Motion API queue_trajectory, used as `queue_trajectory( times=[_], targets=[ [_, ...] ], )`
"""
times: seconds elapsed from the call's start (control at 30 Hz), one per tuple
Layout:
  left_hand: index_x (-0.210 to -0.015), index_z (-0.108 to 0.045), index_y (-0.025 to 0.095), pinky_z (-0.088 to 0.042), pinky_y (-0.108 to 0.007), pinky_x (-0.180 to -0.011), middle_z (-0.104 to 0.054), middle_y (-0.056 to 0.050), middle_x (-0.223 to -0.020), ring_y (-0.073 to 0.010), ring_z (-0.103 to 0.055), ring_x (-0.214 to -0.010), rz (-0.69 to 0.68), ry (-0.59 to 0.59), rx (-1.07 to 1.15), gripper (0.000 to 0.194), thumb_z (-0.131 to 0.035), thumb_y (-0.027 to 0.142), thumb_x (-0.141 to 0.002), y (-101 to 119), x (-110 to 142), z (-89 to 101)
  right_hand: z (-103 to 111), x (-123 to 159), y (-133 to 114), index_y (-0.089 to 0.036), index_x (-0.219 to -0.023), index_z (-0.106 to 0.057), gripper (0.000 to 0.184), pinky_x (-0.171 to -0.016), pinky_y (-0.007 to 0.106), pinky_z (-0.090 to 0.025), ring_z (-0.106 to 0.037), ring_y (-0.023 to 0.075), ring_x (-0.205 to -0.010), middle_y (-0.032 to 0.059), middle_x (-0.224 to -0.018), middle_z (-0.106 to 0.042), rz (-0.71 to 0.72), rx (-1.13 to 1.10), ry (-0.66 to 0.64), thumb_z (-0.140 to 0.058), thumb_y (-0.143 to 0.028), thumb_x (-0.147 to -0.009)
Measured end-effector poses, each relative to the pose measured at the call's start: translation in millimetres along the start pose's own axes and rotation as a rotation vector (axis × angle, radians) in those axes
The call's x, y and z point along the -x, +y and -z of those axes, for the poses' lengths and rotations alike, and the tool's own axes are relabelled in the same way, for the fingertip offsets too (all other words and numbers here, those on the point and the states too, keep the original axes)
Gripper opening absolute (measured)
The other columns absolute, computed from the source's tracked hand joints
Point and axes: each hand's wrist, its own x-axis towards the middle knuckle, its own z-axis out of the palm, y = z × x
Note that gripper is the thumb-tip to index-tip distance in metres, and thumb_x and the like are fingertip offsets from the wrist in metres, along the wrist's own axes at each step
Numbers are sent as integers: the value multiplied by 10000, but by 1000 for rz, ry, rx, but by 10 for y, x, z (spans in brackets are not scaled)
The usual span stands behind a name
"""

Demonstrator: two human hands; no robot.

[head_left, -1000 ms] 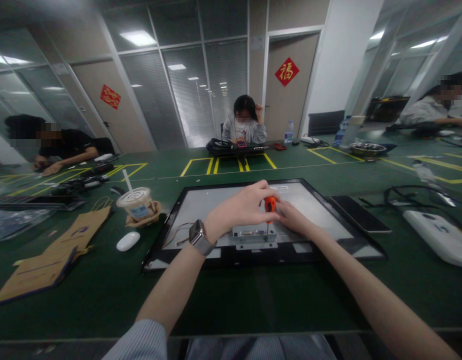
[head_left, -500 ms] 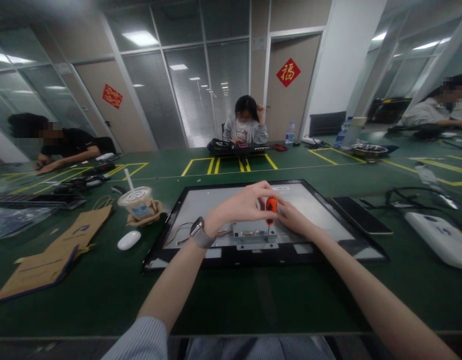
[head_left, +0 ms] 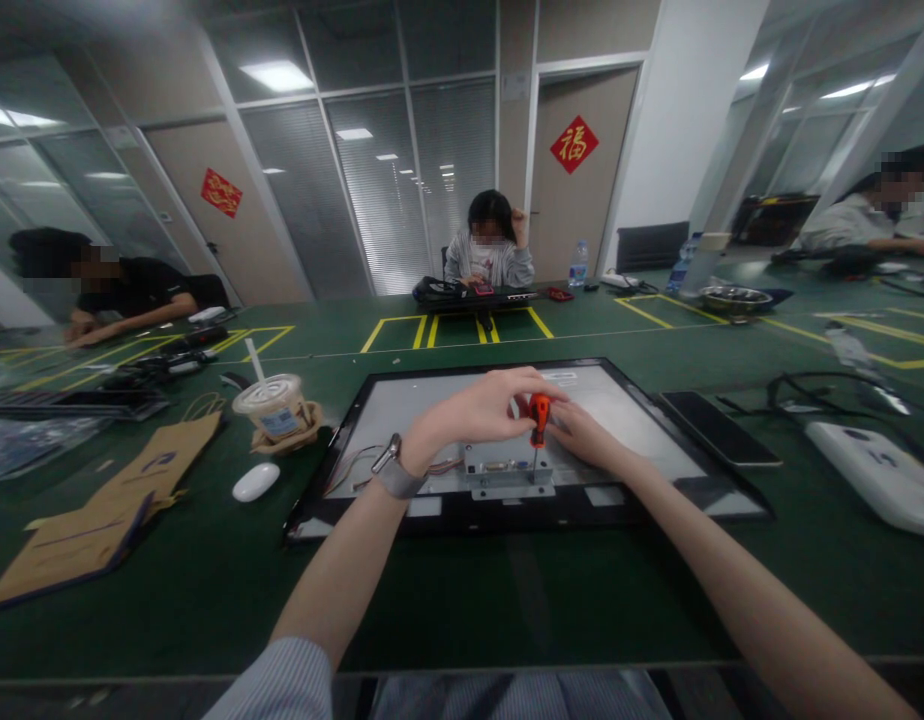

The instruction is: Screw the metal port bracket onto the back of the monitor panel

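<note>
My left hand (head_left: pixel 483 405), with a watch on its wrist, is closed on the orange and black handle of a screwdriver (head_left: pixel 538 412). The screwdriver stands nearly upright, slightly tilted, and its shaft reaches down to a metal bracket with ports (head_left: pixel 511 478). Just behind and right of the handle, my right hand (head_left: pixel 586 437) lies low over the panel with its fingers stretched out; the fingertips are partly hidden. Under both hands a large flat display panel (head_left: pixel 619 400) with a black frame lies on the table. Thin wires (head_left: pixel 353 465) run across its left part.
Left of the panel are a drink cup with a straw (head_left: pixel 278 405), a white mouse (head_left: pixel 256 482) and a brown paper bag (head_left: pixel 109 515). To the right lie a black phone (head_left: pixel 721 428), a white device (head_left: pixel 882 475) and cables. Several people sit around the green table (head_left: pixel 432 610).
My left hand and wrist have turned, so the watch face now shows edge-on. The screwdriver handle leans a little differently. My right hand stays in about the same place.
</note>
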Motion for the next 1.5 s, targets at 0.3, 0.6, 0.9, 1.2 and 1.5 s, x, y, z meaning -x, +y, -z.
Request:
queue_trajectory(
  times=[0.3,0.6,0.9,1.2,1.5],
  targets=[
    [-1098,-720,174,-524,-292,-796,-660,-65,-1089,-141,-628,-860,-14,96,-164,233,-694,147,-869,-14,-15,-30,43,18,-54,-202,-1186,-658,297,-1022,450,-481,-629,280,-1171,122,-1252,-684,1,19,-11,-523,-166,-924],
    [-1079,-708,160,-513,-294,-787,-682,-56,-1011,-136,-613,-804,11,81,-226,194,-674,164,-888,66,13,-26,30,5,-27,-228,-1125,-682,256,-998,443,-496,-645,273,-1130,107,-1213,-699,1,34,-1,-543,-181,-916],
    [-1086,-705,158,-508,-305,-837,-687,-76,-1076,-164,-642,-904,7,-12,-194,255,-676,119,-835,53,17,-3,15,12,-16,-224,-1172,-677,296,-1018,458,-482,-646,280,-1155,112,-1218,-711,-18,36,3,-537,-169,-917],
    [-907,-676,180,-425,-285,-651,-678,-40,-763,-181,-623,-712,120,80,-498,250,-630,425,-927,28,19,-99,-8,5,39,-230,-1158,-691,288,-1028,456,-485,-648,265,-1150,105,-1212,-716,17,4,5,-534,-193,-920],
    [-853,-625,175,-376,-282,-580,-636,-23,-703,-164,-571,-628,188,70,-507,202,-626,372,-896,62,48,-81,7,20,1,-218,-1169,-695,303,-1046,454,-480,-640,275,-1174,120,-1234,-709,5,38,11,-532,-187,-915]
  ],
)
